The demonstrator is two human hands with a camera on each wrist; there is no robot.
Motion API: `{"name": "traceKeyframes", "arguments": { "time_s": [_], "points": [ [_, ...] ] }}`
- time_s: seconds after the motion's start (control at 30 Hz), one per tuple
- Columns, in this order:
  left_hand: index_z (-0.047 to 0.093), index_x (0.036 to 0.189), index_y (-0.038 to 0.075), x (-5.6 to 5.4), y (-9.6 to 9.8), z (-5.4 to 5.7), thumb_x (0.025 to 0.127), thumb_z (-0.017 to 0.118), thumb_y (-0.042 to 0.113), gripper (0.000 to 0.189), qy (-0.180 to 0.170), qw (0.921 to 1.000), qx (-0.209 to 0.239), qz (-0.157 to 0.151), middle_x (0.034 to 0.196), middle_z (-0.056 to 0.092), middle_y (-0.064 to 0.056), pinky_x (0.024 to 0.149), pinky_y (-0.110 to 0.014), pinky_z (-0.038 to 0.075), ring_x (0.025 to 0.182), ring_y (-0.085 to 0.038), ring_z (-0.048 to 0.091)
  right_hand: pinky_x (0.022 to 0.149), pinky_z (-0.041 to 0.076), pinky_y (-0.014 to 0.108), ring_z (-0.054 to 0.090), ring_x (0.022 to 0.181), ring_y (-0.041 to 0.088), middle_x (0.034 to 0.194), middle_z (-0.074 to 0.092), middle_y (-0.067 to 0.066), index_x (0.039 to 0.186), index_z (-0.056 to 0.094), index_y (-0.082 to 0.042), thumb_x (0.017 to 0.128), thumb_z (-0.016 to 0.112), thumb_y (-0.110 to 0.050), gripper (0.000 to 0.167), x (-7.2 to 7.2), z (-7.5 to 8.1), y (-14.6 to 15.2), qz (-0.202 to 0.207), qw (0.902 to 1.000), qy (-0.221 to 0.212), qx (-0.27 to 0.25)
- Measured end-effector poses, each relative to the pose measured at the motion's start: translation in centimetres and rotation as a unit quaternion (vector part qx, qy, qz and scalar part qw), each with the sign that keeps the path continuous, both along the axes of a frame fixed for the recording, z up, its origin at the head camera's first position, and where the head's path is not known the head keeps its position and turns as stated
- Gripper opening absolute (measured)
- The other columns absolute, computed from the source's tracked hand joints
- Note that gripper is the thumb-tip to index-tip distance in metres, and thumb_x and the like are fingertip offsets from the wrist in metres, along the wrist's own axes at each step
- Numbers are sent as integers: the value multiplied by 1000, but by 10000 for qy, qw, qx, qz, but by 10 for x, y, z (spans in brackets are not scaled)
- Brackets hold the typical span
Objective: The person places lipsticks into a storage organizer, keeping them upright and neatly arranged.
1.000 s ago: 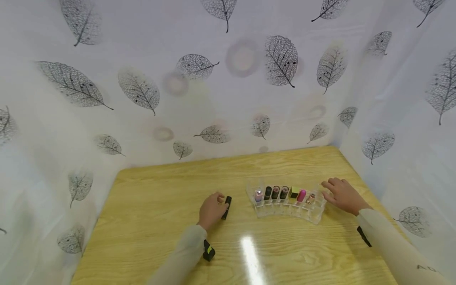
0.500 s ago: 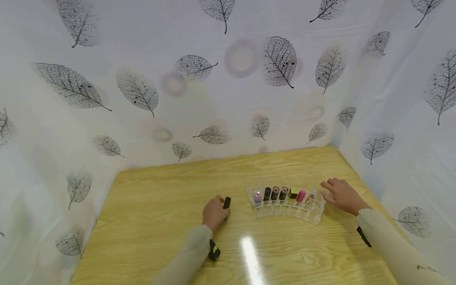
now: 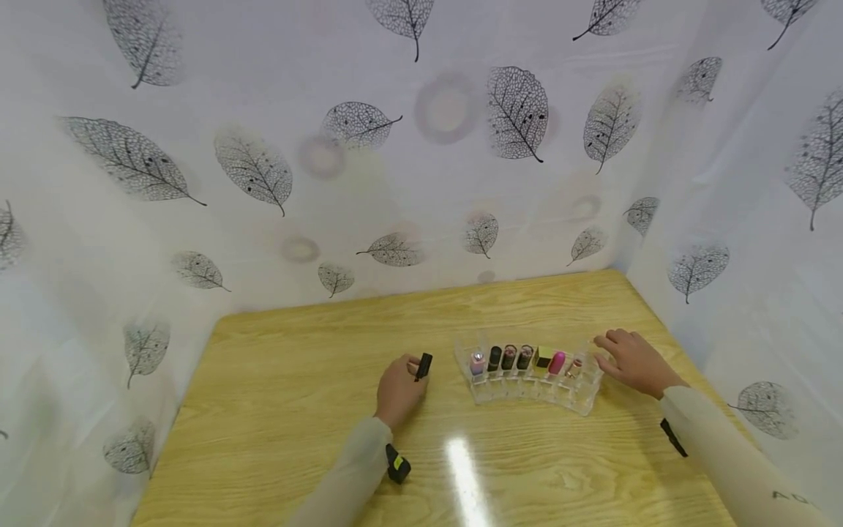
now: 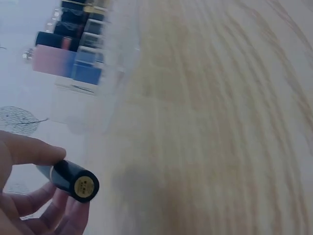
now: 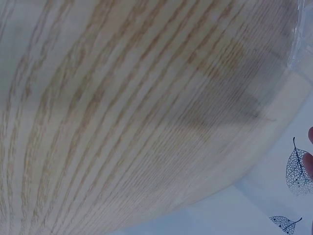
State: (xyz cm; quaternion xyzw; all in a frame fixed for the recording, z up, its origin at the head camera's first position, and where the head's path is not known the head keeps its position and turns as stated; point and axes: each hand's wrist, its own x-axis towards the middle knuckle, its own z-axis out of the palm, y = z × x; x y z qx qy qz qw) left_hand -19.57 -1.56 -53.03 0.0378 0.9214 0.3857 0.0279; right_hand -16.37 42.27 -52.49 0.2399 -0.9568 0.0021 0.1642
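My left hand (image 3: 399,391) pinches a black lipstick tube (image 3: 424,366) between thumb and fingers, left of a clear acrylic organizer (image 3: 566,399). In the left wrist view the tube's round end, with a gold label (image 4: 84,186), faces the camera. The organizer's back row holds a pink-and-blue bottle (image 3: 477,361), several dark lipsticks, a gold-and-black square-topped one (image 3: 544,356), a bright pink one (image 3: 557,361) and a small rose-gold one (image 3: 574,368). At the organizer's right end is my right hand (image 3: 634,362), fingers loosely bent at its edge and holding nothing; its wrist view catches only fingertips (image 5: 308,164).
The organizer stands on a wood-grain table (image 3: 296,380). White curtains (image 3: 408,183) with a grey leaf print enclose the table at the back and both sides. A bright light reflection lies on the tabletop in front of the organizer.
My left hand has closed on the black lipstick, which lay on the table, and its visible end has tipped up and slightly right. The right hand and organizer have stayed put.
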Motion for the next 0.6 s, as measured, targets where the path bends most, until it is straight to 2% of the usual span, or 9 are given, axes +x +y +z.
{"name": "traceKeyframes", "arguments": {
  "time_s": [0.17,0.3,0.43,0.6],
  "points": [
    [64,109,10,1,-1,19,81,72,15,29,254,9951,943,-133,89,64,-7,56,-25,49,71,-15,59,63,44,42,50,69,19,79,55,5,101,63,-4,83,65,-18,23,1,3,-3,-43,9999,-72,-98],
    [63,113,10,2,-2,32,84,71,17,31,317,9833,1727,-468,95,64,-9,60,-23,52,79,-17,62,62,44,41,49,68,18,78,54,5,100,63,-3,82,66,-17,23,2,4,-4,-22,9999,-54,-126],
    [60,118,9,4,-1,43,86,69,16,34,244,9597,2614,-1000,104,62,-13,69,-25,55,86,-19,62,62,44,42,50,69,19,79,55,5,101,62,-4,82,66,-17,23,2,2,-3,-34,9999,-67,-136],
    [58,121,6,9,3,57,87,67,16,36,-81,9288,3395,-1484,112,60,-16,75,-25,55,88,-12,61,63,44,42,51,70,19,79,55,5,101,62,-4,82,66,-17,23,1,2,-2,-58,9999,-98,-112]
  ]
}}
